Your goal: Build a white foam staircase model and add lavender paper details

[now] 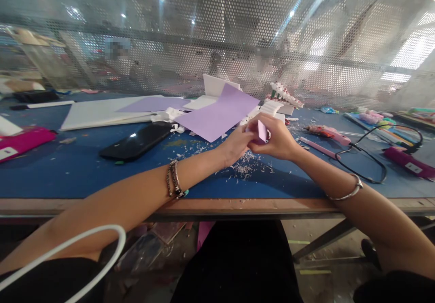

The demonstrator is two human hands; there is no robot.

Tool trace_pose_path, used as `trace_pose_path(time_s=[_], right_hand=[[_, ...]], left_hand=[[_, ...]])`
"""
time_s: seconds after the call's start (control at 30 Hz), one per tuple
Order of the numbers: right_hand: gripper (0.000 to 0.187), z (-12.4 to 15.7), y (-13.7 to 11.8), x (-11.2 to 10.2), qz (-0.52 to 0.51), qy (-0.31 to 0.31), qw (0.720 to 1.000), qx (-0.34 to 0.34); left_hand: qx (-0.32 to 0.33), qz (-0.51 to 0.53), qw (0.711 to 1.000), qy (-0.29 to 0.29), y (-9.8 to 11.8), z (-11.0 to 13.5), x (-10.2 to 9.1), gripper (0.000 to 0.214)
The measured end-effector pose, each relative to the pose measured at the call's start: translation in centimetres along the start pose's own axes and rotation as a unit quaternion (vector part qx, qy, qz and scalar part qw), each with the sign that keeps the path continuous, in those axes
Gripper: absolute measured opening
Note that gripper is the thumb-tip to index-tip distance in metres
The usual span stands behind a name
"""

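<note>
My left hand (237,145) and my right hand (277,135) meet over the table, fingers closed around a small piece of purple paper (262,131). It looks curled or folded, and the fingers hide most of it. Just beyond my left hand lies a large purple paper sheet (219,114), resting on white pieces. White shavings (245,167) are scattered on the blue tabletop (210,180) below both hands.
A black phone (137,143) lies at left, near white boards (102,112) and another purple sheet (154,104). To the right are a pink glue gun (335,136), its looping black cable (382,176) and a magenta case (409,161). Perforated metal mesh (234,35) rises behind.
</note>
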State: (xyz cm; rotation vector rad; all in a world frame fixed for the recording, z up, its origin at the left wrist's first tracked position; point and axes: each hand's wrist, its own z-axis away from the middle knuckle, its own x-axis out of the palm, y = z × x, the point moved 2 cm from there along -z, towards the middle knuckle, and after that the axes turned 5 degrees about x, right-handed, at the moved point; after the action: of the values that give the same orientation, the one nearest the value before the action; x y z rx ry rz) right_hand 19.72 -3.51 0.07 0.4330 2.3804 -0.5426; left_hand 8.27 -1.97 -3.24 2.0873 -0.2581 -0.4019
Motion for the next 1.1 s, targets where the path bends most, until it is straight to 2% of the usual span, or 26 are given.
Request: trace_pose_path(time_s=[0.13,0.27,0.37,0.57,0.7,0.8,0.93,1.03,1.1], right_hand=[[0.020,0.0,0.2,0.0,-0.014,0.006,1.000,0.012],[0.021,0.0,0.4,-0.4,-0.012,0.021,0.999,0.025],[0.020,0.0,0.6,-0.7,-0.007,0.037,0.999,0.019],[0.021,0.0,0.8,-0.5,0.023,0.052,0.998,-0.007],[0.022,0.0,0.6,-0.5,0.031,0.062,0.997,-0.020],[0.021,0.0,0.6,-0.8,0.023,0.076,0.997,-0.013],[0.016,-0.2,1.1,-1.7,0.006,0.089,0.996,0.019],[0.017,-0.3,1.9,-2.4,-0.038,0.097,0.994,0.039],[0.017,-0.3,2.3,-2.6,-0.069,0.090,0.992,0.046]], left_hand=[[0.001,0.039,0.999,0.025,0.4,0.1,0.1,0.022],[0.017,0.042,0.999,0.024,0.3,0.0,-0.2,0.025],[0.003,0.054,0.998,0.018,0.3,-0.1,-0.4,0.030],[-0.005,0.197,0.978,0.072,0.8,-0.1,-0.3,0.027],[-0.003,0.228,0.972,0.066,0.6,-0.2,-0.3,0.030],[-0.013,0.224,0.973,0.056,0.5,-0.3,-0.7,0.028],[-0.012,0.164,0.985,0.054,0.5,-0.6,-1.3,0.027],[0.014,0.128,0.991,0.038,0.4,-0.8,-1.9,0.034],[0.005,0.108,0.994,0.017,0.2,-1.0,-2.3,0.037]])
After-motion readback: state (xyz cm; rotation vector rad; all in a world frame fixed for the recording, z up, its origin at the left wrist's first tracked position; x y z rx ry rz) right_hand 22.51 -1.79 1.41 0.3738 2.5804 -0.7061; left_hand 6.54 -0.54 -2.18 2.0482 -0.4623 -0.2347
